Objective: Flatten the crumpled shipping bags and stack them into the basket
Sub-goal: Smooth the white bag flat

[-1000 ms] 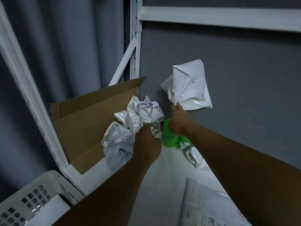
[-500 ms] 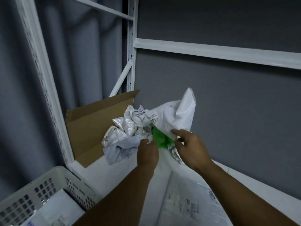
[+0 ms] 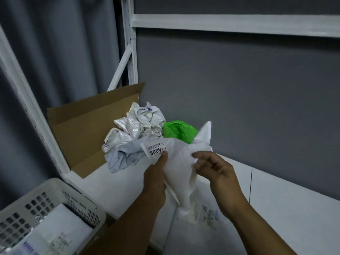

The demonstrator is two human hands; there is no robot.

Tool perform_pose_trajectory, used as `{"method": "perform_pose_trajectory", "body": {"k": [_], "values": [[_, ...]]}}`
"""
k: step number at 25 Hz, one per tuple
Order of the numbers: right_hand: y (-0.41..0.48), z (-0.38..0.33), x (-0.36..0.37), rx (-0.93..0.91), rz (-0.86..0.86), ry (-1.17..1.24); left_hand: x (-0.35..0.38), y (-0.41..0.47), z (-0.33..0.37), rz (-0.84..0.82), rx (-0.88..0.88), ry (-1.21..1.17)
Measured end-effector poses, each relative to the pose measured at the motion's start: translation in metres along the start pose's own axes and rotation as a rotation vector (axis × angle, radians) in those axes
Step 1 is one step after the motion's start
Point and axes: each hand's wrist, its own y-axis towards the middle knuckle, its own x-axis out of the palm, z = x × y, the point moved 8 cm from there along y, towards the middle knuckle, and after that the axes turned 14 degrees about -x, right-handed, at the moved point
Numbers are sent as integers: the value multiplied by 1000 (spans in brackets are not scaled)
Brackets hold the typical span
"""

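Observation:
A white shipping bag (image 3: 179,162) with a printed label hangs half unfolded above the white shelf (image 3: 285,203). My left hand (image 3: 156,173) pinches its left edge by the label. My right hand (image 3: 214,167) grips its right edge with curled fingers. Behind it lies a pile of crumpled white and grey bags (image 3: 136,131) and one green bag (image 3: 179,131). A flattened bag (image 3: 200,229) lies on the shelf under my hands. The white perforated basket (image 3: 55,197) at lower left holds flat bags (image 3: 55,230).
An open brown cardboard box (image 3: 81,129) leans at the shelf's back left corner behind the pile. White metal rack posts (image 3: 131,52) and a crossbar frame the shelf. Grey wall behind, grey curtain at left.
Both hands pulled the white bag toward me and away from the pile, and it has spread wider. The green bag now lies uncovered behind it. The camera view dropped slightly.

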Motion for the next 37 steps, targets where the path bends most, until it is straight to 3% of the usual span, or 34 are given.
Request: {"method": "perform_pose_trajectory", "body": {"k": [2, 5, 7, 11, 18, 27, 33, 35, 37], "values": [[1, 18, -6, 24, 72, 24, -2, 11, -4, 59, 4, -44], [5, 59, -21, 189, 129, -310, -9, 29, -8, 152, -6, -100], [4, 73, -20, 263, 97, -388, -7, 30, -6, 166, 9, -114], [12, 70, -7, 232, 44, -284, -6, 32, 0, 161, 67, -139], [8, 63, -6, 105, -166, -798, -12, 26, 4, 300, 189, 23], [20, 70, -75, 308, 0, -369, -31, 27, 16, 402, 242, 66], [12, 71, -99, 347, 342, -99, -30, 26, 12, 404, 184, 11], [1, 82, -90, 461, 377, 20, -32, 18, 12, 503, 161, 97], [-6, 88, -77, 514, 392, 154, -26, 12, 8, 472, 147, 34]]}}
